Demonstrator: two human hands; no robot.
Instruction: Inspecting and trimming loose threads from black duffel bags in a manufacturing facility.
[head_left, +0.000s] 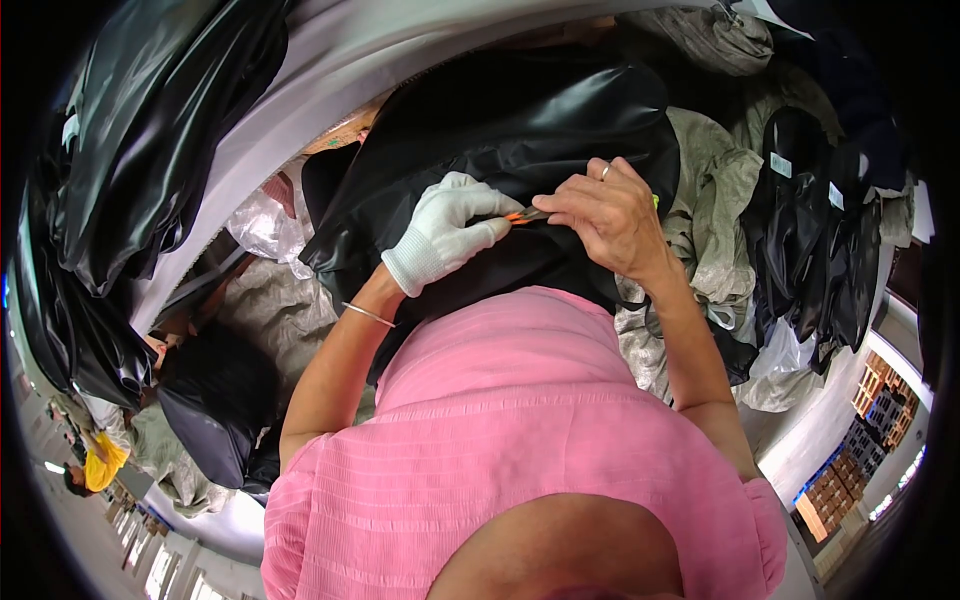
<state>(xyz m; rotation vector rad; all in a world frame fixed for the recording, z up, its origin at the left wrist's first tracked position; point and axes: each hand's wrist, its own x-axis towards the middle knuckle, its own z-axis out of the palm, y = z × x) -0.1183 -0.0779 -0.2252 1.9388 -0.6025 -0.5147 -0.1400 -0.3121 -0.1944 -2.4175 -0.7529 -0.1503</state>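
My left hand, in a white knitted glove, pinches the orange end of a small orange-and-grey tool between thumb and fingers. The bare fingers of my right hand, with a ring on one, close on its grey metal end. The tool looks like thread snips, but it is too small and covered to be sure. Beneath both hands, across my lap, lies a large piece of shiny black leather-like material, bunched and folded. It reaches away from me in a smooth, rounded bulge.
Black glossy covers hang in a heap at the left, beside a pale curved edge. Grey-green woven cloth lies at the right, near black pieces with white labels. Clear plastic sits left. A person in yellow is far left.
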